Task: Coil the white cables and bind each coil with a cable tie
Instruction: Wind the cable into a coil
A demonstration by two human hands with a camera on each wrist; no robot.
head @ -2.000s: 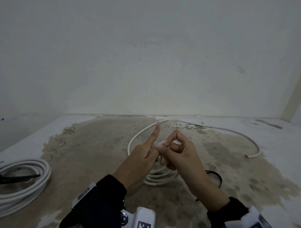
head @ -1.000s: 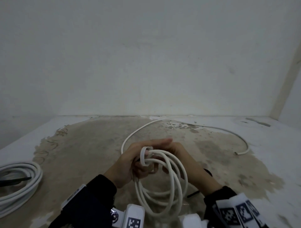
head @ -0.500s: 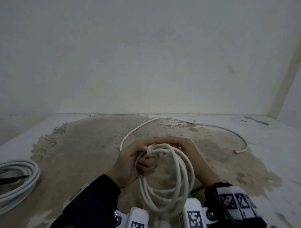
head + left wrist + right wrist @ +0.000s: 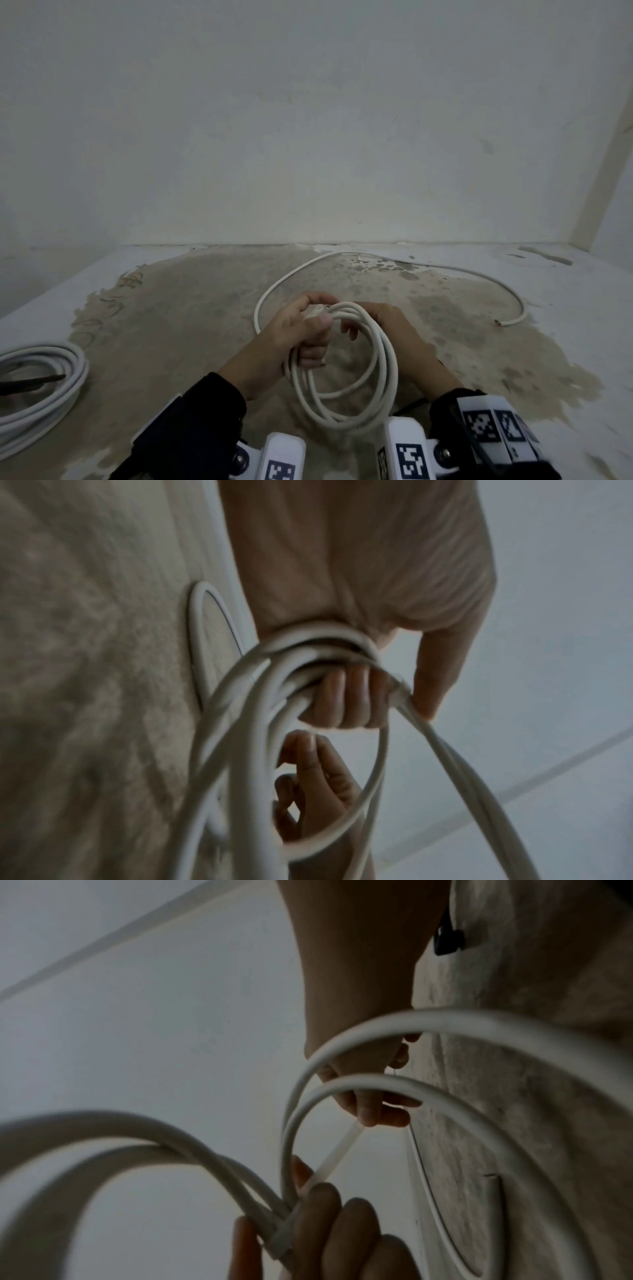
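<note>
My left hand (image 4: 301, 329) grips the top of a white cable coil (image 4: 346, 407), which hangs upright in front of me with several loops. In the left wrist view the fingers (image 4: 346, 696) curl round the bunched loops (image 4: 308, 647). Behind the coil, my right hand (image 4: 387, 329) pinches a pale translucent strip (image 4: 337, 1153), apparently a cable tie. The strip runs to a white band on the bundle under my left fingers (image 4: 329, 1229). The cable's free tail (image 4: 445, 270) curves across the floor to its cut end (image 4: 496, 322).
A second white coil (image 4: 44, 387) lies on the floor at the far left with a dark tie (image 4: 30, 380) across it. A black tie (image 4: 448, 939) lies on the floor under my right wrist. The wall (image 4: 308, 137) stands close behind the stained floor (image 4: 171, 325).
The coil has been lifted off the floor and now hangs from my left hand's grip. My right hand has moved behind the coil's top, drawing the pale strip away from the bundle.
</note>
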